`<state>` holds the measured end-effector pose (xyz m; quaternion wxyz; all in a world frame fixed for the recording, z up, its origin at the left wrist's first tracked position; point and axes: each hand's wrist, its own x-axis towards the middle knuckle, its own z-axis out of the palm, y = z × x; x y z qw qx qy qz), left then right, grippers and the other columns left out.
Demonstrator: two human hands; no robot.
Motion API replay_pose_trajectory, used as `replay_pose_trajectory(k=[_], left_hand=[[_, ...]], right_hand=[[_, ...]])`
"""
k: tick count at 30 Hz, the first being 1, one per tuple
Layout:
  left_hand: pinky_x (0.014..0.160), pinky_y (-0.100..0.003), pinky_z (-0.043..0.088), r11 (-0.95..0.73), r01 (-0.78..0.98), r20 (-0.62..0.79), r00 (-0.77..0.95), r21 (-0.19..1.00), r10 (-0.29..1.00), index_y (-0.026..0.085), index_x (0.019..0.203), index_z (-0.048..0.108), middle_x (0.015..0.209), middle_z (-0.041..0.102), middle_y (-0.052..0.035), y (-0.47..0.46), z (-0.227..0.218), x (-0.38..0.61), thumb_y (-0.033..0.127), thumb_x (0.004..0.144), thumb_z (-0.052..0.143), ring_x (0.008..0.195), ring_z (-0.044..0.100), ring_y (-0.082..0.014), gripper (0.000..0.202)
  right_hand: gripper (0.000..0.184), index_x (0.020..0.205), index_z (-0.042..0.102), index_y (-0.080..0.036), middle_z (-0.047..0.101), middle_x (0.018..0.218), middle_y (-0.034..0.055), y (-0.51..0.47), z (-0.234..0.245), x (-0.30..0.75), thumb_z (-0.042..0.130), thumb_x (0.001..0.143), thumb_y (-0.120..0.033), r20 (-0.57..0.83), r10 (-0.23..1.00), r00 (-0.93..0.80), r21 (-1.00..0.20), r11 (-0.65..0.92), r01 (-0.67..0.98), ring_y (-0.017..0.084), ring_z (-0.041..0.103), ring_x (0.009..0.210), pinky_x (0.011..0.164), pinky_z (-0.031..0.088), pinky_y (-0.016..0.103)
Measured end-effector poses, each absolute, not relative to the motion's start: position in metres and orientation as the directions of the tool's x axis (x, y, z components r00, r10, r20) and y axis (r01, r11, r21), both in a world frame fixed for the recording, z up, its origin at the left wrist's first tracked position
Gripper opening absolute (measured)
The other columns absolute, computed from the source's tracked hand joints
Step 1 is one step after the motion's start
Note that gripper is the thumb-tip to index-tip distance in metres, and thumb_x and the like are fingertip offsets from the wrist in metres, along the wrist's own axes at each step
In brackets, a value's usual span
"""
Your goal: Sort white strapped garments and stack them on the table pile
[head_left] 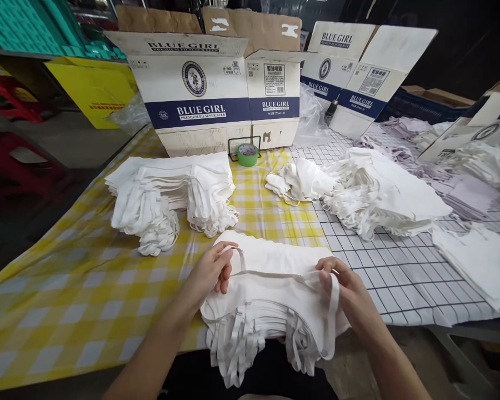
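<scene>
A stack of white strappy camisoles (258, 319) lies before me at the table's front edge, its straps hanging down in a bunch over the edge. My left hand (216, 269) is closed at the upper left of the top camisole (275, 286), pinching a thin strap between thumb and forefinger. At the upper right, my right hand (339, 278) is closed on the other strap (332, 316), which loops down past the palm. Between my hands the top camisole's fabric lies flat. Some of my right fingers are hidden behind cloth.
Another stack of white camisoles (170, 186) lies at left, and a heap of white garments (383, 191) at right. Green tape (248, 155) stands before a beer carton (200, 105). A second carton (341, 72) is behind. Yellow checked cloth (66, 311) meets white grid cloth (391, 283).
</scene>
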<state>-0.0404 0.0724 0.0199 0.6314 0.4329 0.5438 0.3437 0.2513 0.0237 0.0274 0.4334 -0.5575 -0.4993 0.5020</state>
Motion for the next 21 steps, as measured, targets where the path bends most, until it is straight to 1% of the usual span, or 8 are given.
replay_pose_trajectory(k=[3, 5, 7, 9, 12, 13, 15, 21], left_hand=[[0.032, -0.015, 0.026, 0.382, -0.036, -0.377, 0.112, 0.923, 0.92, 0.019, 0.111, 0.052, 0.045, 0.045, 0.0098, 0.058, 0.023, -0.043, 0.035, 0.083, 0.048, 0.031, 0.044, -0.0064, 0.033], [0.034, -0.016, 0.028, 0.343, -0.097, -0.337, 0.073, 0.934, 0.939, 0.018, 0.11, 0.053, 0.047, 0.046, 0.0091, 0.057, 0.025, -0.042, 0.03, 0.082, 0.048, 0.033, 0.044, -0.0061, 0.032], [0.036, -0.017, 0.032, 0.306, -0.172, -0.297, 0.075, 0.936, 0.952, 0.016, 0.112, 0.054, 0.051, 0.053, 0.0065, 0.063, 0.028, -0.04, 0.027, 0.081, 0.048, 0.035, 0.046, -0.0069, 0.034], [0.041, -0.02, 0.04, 0.316, -0.27, -0.299, 0.103, 0.91, 0.949, 0.014, 0.118, 0.052, 0.058, 0.062, 0.0008, 0.074, 0.03, -0.037, 0.025, 0.081, 0.048, 0.042, 0.055, -0.01, 0.039], [0.059, -0.026, 0.051, 0.395, -0.436, -0.379, 0.128, 0.808, 0.916, 0.01, 0.124, 0.047, 0.077, 0.07, -0.0105, 0.09, 0.029, -0.031, 0.021, 0.081, 0.05, 0.068, 0.068, -0.0184, 0.045], [0.066, -0.029, 0.053, 0.417, -0.479, -0.407, 0.13, 0.773, 0.904, 0.01, 0.125, 0.047, 0.083, 0.071, -0.0132, 0.093, 0.028, -0.03, 0.02, 0.081, 0.05, 0.077, 0.069, -0.0207, 0.045], [0.075, -0.033, 0.054, 0.443, -0.525, -0.444, 0.133, 0.727, 0.886, 0.01, 0.124, 0.047, 0.092, 0.07, -0.0162, 0.098, 0.024, -0.029, 0.02, 0.082, 0.053, 0.088, 0.068, -0.0234, 0.043], [0.085, -0.042, 0.051, 0.491, -0.518, -0.476, 0.173, 0.701, 0.862, 0.011, 0.123, 0.05, 0.104, 0.067, -0.0185, 0.102, 0.015, -0.029, 0.022, 0.082, 0.057, 0.097, 0.065, -0.0262, 0.043]], right_hand=[[0.025, 0.075, 0.052, -0.019, 0.05, 0.085, 0.0003, 0.014, 0.029, 0.255, 0.061, 0.08, -0.041, -0.263, 0.964, 0.034, -0.964, -0.262, -0.049, 0.007, 0.037, 0.053, 0.05, 0.035, 0.021], [0.023, 0.077, 0.055, -0.019, 0.05, 0.079, -0.0006, 0.014, 0.027, 0.256, 0.062, 0.08, -0.041, -0.314, 0.949, 0.029, -0.942, -0.308, -0.134, 0.007, 0.037, 0.052, 0.048, 0.036, 0.02], [0.021, 0.077, 0.057, -0.018, 0.052, 0.077, -0.0005, 0.021, 0.024, 0.257, 0.064, 0.079, -0.037, -0.3, 0.953, 0.041, -0.937, -0.287, -0.197, 0.008, 0.043, 0.054, 0.05, 0.039, 0.02], [0.019, 0.076, 0.058, -0.018, 0.056, 0.08, 0.0006, 0.031, 0.021, 0.257, 0.067, 0.078, -0.035, -0.269, 0.959, 0.086, -0.94, -0.242, -0.243, 0.009, 0.051, 0.06, 0.054, 0.044, 0.019], [0.019, 0.076, 0.059, -0.018, 0.062, 0.081, 0.0027, 0.048, 0.016, 0.258, 0.071, 0.074, -0.032, -0.307, 0.941, 0.14, -0.916, -0.253, -0.311, 0.014, 0.063, 0.072, 0.056, 0.051, 0.02], [0.019, 0.077, 0.06, -0.017, 0.064, 0.081, 0.0032, 0.052, 0.015, 0.258, 0.073, 0.072, -0.031, -0.335, 0.931, 0.144, -0.902, -0.272, -0.336, 0.016, 0.065, 0.075, 0.057, 0.053, 0.02], [0.02, 0.078, 0.06, -0.017, 0.066, 0.079, 0.0046, 0.057, 0.011, 0.258, 0.074, 0.071, -0.028, -0.379, 0.913, 0.151, -0.879, -0.304, -0.368, 0.018, 0.068, 0.078, 0.059, 0.056, 0.02], [0.017, 0.079, 0.059, -0.016, 0.07, 0.08, 0.0068, 0.06, 0.004, 0.258, 0.073, 0.073, -0.023, -0.401, 0.9, 0.169, -0.861, -0.307, -0.406, 0.018, 0.07, 0.078, 0.065, 0.06, 0.021]])
